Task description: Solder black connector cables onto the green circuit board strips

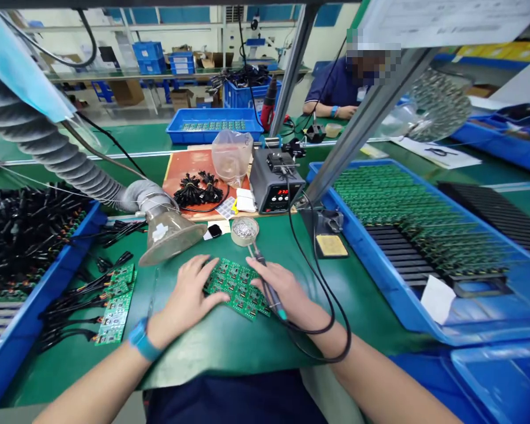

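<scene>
A green circuit board panel (235, 282) with rows of small components lies on the green mat in front of me. My left hand (189, 300) grips its left side, thumb on the near edge and index finger at the far corner. In my right hand (287, 288) is a soldering iron (272, 299), its tip pointing away from me toward a round tin (244, 231) of silvery metal shavings. The right fingers also rest close to the board's right side. Whether the iron's tip touches the tin's rim, I cannot tell.
Left of me are wired boards (115, 315) and a blue bin (9, 365) of black cables. A fume hose nozzle (170, 235) hangs nearby. Behind stands the soldering station (277, 182); right, a sponge stand (332, 246) and blue tray (380, 282). A co-worker (335, 88) sits opposite.
</scene>
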{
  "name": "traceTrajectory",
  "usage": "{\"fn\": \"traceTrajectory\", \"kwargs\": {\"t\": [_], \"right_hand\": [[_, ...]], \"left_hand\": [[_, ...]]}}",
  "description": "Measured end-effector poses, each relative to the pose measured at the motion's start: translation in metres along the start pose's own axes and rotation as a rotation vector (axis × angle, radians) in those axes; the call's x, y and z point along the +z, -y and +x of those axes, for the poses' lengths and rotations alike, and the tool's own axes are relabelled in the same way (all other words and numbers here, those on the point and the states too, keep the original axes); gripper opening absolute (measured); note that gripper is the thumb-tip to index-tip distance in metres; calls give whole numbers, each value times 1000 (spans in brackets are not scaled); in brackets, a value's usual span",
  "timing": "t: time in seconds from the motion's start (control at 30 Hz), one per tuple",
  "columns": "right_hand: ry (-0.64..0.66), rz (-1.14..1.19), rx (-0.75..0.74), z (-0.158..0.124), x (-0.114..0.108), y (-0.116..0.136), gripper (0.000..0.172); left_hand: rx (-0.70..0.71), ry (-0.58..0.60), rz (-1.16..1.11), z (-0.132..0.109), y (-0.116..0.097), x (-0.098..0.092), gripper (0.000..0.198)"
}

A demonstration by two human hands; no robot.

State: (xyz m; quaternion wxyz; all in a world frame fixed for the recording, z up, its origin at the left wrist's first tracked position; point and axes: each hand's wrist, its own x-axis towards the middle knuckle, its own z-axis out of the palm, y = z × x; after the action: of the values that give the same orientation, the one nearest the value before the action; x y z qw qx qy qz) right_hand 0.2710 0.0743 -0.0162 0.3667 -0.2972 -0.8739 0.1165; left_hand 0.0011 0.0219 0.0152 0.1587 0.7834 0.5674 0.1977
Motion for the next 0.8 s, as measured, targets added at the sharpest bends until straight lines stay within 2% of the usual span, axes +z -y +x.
{"fn": "traceTrajectory", "kwargs": {"t": [0.07, 0.13, 0.2, 0.3, 0.37, 0.47, 0.57, 0.7, 0.8], "right_hand": [[74, 17, -13, 0, 4, 4, 61], [115, 21, 1, 0, 8, 6, 64], [124, 18, 18, -1, 10, 7, 65], [98, 0, 19, -4, 10, 6, 64], [62, -38, 7, -9, 6, 2, 63], [10, -120, 19, -21, -6, -5, 62], [-6, -192, 57, -37, -22, -6, 66], [40, -253, 116, -54, -33, 1, 77], [21, -319, 165, -60, -29, 1, 71]], "left_hand": [[-33, -75, 94, -27, 11, 10, 98], [-25, -123, 112, -40, 18, 22, 93], [13, -148, 73, -39, 20, 32, 78], [51, -164, 4, -21, 13, 38, 61], [55, -134, -16, -6, 4, 39, 54], [74, -52, -17, 16, -13, 47, 50], [90, -29, -27, 38, -31, 64, 47], [109, -83, -125, 65, -50, 88, 59], [126, -151, -227, 67, -49, 94, 68]]}}
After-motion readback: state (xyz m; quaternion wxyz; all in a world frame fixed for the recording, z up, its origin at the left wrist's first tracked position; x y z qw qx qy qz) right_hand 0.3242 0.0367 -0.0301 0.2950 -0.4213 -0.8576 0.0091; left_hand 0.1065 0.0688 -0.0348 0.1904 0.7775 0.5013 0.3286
